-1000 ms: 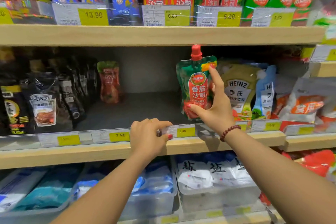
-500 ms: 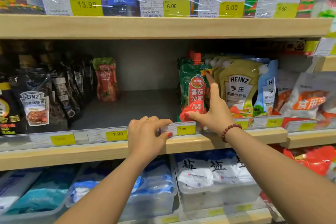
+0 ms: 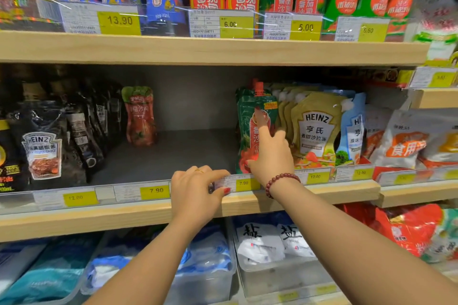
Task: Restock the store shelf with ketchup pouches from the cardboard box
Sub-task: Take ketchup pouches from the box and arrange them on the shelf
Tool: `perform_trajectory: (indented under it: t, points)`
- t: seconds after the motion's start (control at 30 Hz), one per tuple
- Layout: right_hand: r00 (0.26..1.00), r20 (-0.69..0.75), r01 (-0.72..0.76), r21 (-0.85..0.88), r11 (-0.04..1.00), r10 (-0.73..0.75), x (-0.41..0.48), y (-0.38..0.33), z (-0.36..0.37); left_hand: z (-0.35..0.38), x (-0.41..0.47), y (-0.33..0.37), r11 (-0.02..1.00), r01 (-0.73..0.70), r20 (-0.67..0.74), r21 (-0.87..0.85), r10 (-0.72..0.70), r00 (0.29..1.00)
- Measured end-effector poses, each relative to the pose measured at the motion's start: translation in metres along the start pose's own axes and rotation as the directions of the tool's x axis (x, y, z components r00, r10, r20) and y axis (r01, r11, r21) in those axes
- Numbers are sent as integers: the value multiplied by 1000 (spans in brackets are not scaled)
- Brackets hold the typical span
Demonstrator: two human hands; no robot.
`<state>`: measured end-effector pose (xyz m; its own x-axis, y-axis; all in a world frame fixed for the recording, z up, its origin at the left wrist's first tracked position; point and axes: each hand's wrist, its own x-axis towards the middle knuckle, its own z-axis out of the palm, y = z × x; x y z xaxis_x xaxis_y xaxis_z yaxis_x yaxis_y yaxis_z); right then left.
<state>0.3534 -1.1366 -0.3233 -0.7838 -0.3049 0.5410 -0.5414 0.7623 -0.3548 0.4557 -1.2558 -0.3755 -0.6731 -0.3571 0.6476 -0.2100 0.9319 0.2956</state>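
Note:
A green and red ketchup pouch [image 3: 245, 116] with a red cap stands upright at the front of the middle shelf [image 3: 171, 156], against the yellow Heinz pouches. My right hand [image 3: 271, 156] lies on its front, index finger straight up the label and thumb at its lower left corner. My left hand [image 3: 195, 190] grips the clear price rail [image 3: 153, 192] on the shelf edge, thumb on a 7.90 label. Another red ketchup pouch [image 3: 140, 116] stands alone at the back left. The cardboard box is out of view.
Dark Heinz sauce pouches [image 3: 42, 151] fill the shelf's left; yellow Heinz salad pouches [image 3: 317, 129] and white bags crowd the right. Bare grey shelf lies between the two ketchup pouches. Bottles line the upper shelf [image 3: 213, 51]; salt bags in clear bins [image 3: 272, 270] sit below.
My right hand lowered the ketchup pouch from mid-air onto the shelf and pushed it back beside the Heinz pouches; its index finger moved onto the pouch's front. My left hand stayed on the price rail.

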Motion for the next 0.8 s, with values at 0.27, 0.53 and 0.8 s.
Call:
perform_trajectory:
  t: [0.27, 0.53, 0.8]
  points:
    - [988, 125, -85, -15, 996, 86, 40, 2, 18, 0, 3, -1, 1000, 16, 26, -3, -16, 1000]
    - [991, 81, -106, -29, 994, 108, 67, 4, 31, 4, 0, -4, 999, -21, 0, -28, 21, 1000]
    - [997, 31, -66, -12, 998, 67, 74, 11, 40, 3, -1, -5, 997, -47, -24, -65, 45, 999]
